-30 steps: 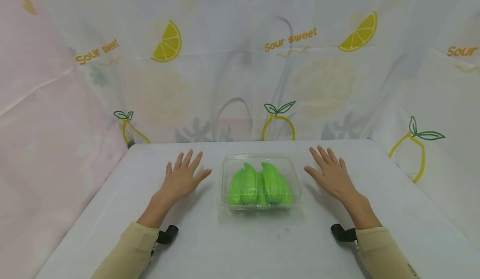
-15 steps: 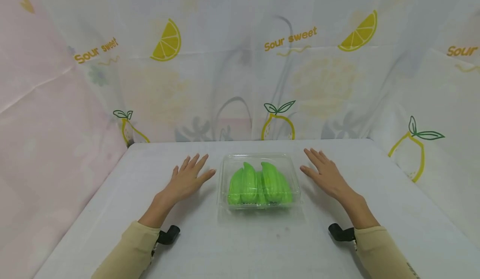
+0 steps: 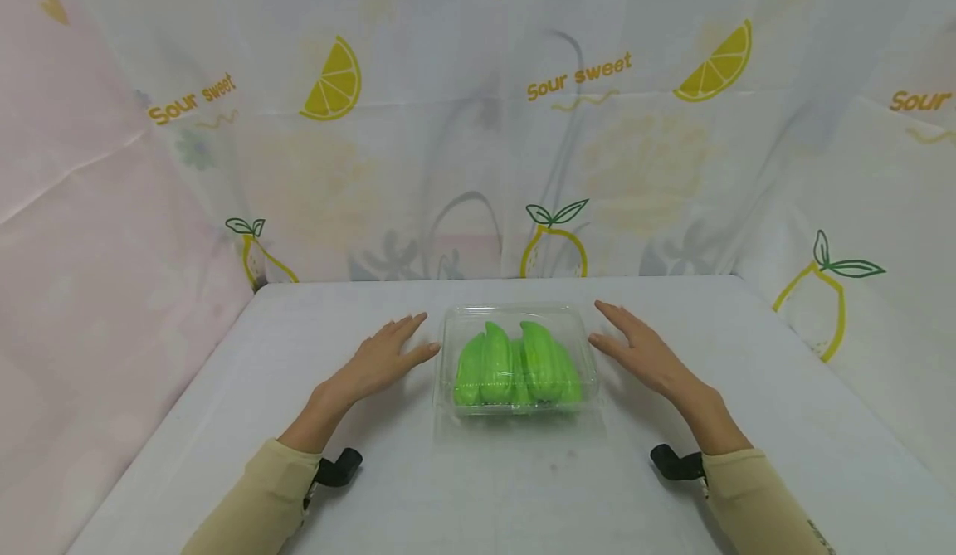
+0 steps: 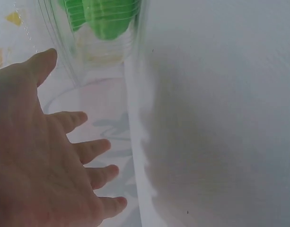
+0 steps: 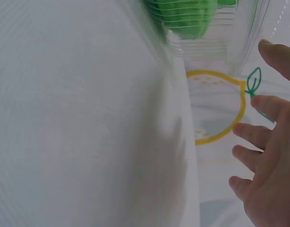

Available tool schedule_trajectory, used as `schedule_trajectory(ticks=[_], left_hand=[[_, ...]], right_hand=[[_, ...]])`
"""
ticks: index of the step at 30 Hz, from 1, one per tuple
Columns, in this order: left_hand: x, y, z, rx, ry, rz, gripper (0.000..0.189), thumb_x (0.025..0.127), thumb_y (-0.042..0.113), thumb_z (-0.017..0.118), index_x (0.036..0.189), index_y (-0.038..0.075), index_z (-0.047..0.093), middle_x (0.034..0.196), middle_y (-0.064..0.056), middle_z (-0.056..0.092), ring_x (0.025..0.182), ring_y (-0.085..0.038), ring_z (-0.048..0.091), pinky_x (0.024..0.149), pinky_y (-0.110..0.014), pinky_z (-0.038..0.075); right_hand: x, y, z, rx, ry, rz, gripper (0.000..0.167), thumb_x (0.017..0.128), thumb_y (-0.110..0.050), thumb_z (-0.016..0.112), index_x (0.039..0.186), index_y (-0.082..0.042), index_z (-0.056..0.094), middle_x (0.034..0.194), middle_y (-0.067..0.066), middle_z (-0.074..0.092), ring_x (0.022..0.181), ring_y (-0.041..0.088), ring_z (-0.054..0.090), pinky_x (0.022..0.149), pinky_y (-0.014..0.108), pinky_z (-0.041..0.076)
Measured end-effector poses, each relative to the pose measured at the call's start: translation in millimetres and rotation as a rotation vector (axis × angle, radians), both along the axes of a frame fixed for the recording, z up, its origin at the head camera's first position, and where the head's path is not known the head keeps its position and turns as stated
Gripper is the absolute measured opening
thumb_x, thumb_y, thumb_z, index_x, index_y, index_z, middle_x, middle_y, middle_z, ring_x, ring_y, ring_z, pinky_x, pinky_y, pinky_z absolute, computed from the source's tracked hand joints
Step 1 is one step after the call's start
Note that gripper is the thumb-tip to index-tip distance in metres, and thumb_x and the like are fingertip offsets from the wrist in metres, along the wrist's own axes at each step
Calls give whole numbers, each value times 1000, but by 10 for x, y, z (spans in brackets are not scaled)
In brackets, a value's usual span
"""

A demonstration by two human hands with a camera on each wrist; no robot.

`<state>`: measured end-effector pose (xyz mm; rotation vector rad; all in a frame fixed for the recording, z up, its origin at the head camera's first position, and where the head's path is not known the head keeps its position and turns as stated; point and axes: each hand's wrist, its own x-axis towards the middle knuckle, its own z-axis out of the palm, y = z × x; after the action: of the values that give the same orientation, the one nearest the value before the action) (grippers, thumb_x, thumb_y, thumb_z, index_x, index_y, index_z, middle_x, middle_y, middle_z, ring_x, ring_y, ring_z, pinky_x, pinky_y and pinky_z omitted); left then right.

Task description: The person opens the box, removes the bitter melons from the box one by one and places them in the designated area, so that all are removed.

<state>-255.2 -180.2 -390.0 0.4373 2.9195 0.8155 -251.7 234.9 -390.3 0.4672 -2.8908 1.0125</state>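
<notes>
A clear plastic clamshell box (image 3: 457,323) rests on the white table, its lid down. Inside lie several bright green, ridged, banana-shaped pieces (image 3: 499,364); their exact kind cannot be told. Just left of the box is my left hand (image 3: 379,360), fingers extended and holding nothing. On the other side, my right hand (image 3: 644,354) reaches close to the box's right edge, its fingers straight too. Both wrist views show the palms facing the box (image 4: 95,52) with a small gap, and the green pieces (image 5: 187,16) through its ribbed wall.
The white tablecloth (image 3: 493,497) covers the whole tabletop. Behind it hangs a pale curtain (image 3: 418,157) printed with lemons and lettering, which also closes in the left and right sides. Black wrist mounts (image 3: 339,468) stick out from under both sleeves.
Both hands have moved inward toward the box, the left one rightward and the right one leftward. Their spread fingers have drawn closer together. The box has stayed in place.
</notes>
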Motion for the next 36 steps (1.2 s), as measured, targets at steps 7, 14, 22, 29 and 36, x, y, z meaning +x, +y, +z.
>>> schedule_trajectory(ticks=[7,14,22,29,36], left_hand=[[36,15,36,41,-25,-21,80,96,65,46,157,18,27,162,-13,29,151,-42,20,118,-68,20],[40,33,40,87,-33,-25,80,96,63,50,157,16,27,162,-12,29,152,-38,22,120,-62,21],[34,91,42,203,-64,9,70,96,54,58,152,19,38,161,-9,34,151,-34,26,120,-59,25],[30,139,21,232,-84,55,53,97,48,59,142,22,50,156,-11,42,147,-36,33,114,-62,33],[42,155,-6,278,-57,56,48,99,44,58,140,20,52,150,-14,49,142,-39,42,111,-63,37]], right_hand=[[25,-29,7,5,9,11,68,101,-46,51,156,-12,30,161,21,28,149,47,19,118,67,18],[48,-53,-14,3,2,16,64,102,-43,50,155,-10,33,159,21,32,147,45,26,117,65,23],[42,-91,-28,-44,10,15,49,102,-35,52,142,-6,50,152,20,45,144,44,35,115,63,30],[44,-126,-23,-70,36,16,42,102,-28,55,137,-5,55,147,20,50,142,43,38,114,63,31],[32,-137,-16,-100,51,12,38,100,-24,58,133,-5,58,141,20,56,138,42,44,112,62,36]])
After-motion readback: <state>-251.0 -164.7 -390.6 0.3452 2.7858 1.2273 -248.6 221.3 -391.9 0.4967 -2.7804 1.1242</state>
